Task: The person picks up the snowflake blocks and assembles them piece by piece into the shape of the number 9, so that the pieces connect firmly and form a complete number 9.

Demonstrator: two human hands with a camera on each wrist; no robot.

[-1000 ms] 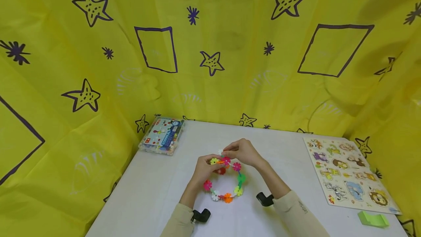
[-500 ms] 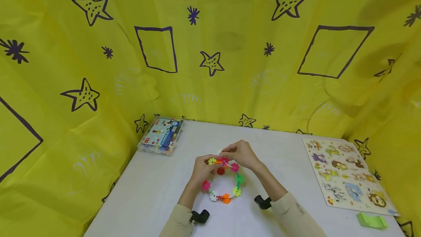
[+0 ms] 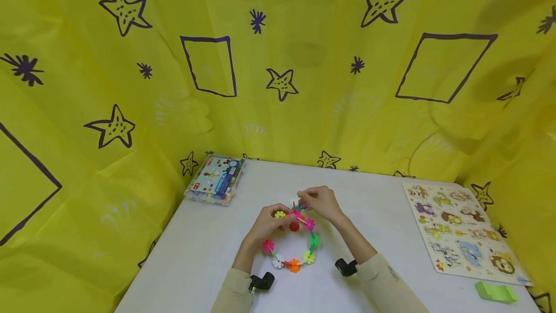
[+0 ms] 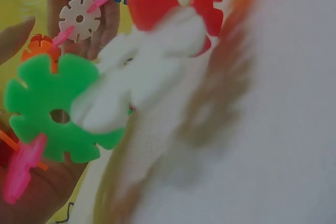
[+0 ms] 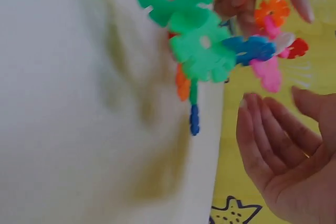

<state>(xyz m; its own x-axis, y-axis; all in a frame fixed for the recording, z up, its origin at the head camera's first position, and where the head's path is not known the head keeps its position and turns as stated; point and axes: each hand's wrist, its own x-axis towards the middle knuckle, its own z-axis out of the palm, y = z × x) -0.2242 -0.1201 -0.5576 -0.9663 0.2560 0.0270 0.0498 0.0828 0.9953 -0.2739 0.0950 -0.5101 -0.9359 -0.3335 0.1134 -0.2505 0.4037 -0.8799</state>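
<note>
A ring of interlocking notched plastic discs (image 3: 294, 265), in pink, green, yellow, orange, white and red, hangs just above the table in the head view. My left hand (image 3: 266, 223) grips the upper part of the ring between thumb and fingers. My right hand (image 3: 323, 203) is beside the top of the ring; in the right wrist view its fingers (image 5: 286, 150) are loosely curved, apart from the discs, with nothing between them. Large in the left wrist view are a green disc (image 4: 47, 98), a blurred white disc (image 4: 152, 77) and a red disc (image 4: 157, 3).
A clear plastic box (image 3: 215, 180) with a printed label stands at the table's back left. On the right lies an animal puzzle board (image 3: 466, 226), with a small light green block (image 3: 495, 292) before it. A yellow curtain (image 3: 278, 124) surrounds the white table (image 3: 365, 182).
My right hand has let go of the white disc at the ring's top, and its fingers have moved slightly off. The ring's lower part has swung a little left; my left hand keeps its grip.
</note>
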